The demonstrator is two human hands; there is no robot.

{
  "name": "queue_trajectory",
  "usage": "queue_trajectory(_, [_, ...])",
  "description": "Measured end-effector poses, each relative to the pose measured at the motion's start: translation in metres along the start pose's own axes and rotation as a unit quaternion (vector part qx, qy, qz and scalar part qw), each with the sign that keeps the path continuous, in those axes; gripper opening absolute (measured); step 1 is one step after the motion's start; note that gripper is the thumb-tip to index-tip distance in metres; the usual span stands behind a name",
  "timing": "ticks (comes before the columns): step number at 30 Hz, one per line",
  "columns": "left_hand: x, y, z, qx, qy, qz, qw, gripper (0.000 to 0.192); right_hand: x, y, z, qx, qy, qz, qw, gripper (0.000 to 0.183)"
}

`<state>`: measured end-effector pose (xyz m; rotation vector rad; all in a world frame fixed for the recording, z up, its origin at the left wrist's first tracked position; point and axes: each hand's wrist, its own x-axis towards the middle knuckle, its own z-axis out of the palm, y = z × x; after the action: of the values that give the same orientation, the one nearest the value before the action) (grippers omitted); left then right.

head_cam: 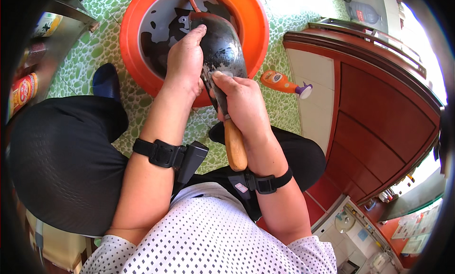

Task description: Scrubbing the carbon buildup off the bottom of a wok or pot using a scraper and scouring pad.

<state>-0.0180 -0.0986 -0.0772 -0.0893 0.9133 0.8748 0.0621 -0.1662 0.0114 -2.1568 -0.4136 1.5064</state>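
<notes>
A blackened, rounded metal wok (pixel 222 41) is tilted over a large orange plastic basin (pixel 257 32), its dark, worn outer side facing up. My left hand (pixel 186 57) grips the wok's left side, thumb flat on the outer surface and fingers hidden behind. In my right hand (pixel 245 99) is a flat metal blade with a wooden handle (pixel 235 146), perhaps a kitchen knife. My thumb presses near the blade's top, against the wok's lower part, where a pale grey scraped patch (pixel 222 68) shows. Dark water (pixel 156 32) with floating patches fills the basin's bottom.
An orange spray bottle (pixel 279 82) with a purple nozzle lies on the green pebble-patterned floor (pixel 96 46). Red wooden cabinets (pixel 384 117) stand at the right. A shelf with packages and a red-yellow tin (pixel 24 90) is at the left. A reddish tube (pixel 192 1) reaches into the basin.
</notes>
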Motion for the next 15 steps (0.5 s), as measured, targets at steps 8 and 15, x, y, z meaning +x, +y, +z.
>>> queue_trajectory(8, [0.006,-0.006,-0.010,0.085,-0.036,0.054,0.994,0.041,0.010,-0.011,0.008,-0.017,0.015,-0.057,0.998,0.036])
queue_trajectory(15, [0.014,-0.010,-0.017,0.143,-0.043,0.084,0.985,0.039,0.005,-0.002,-0.005,-0.082,0.003,-0.073,0.994,0.036])
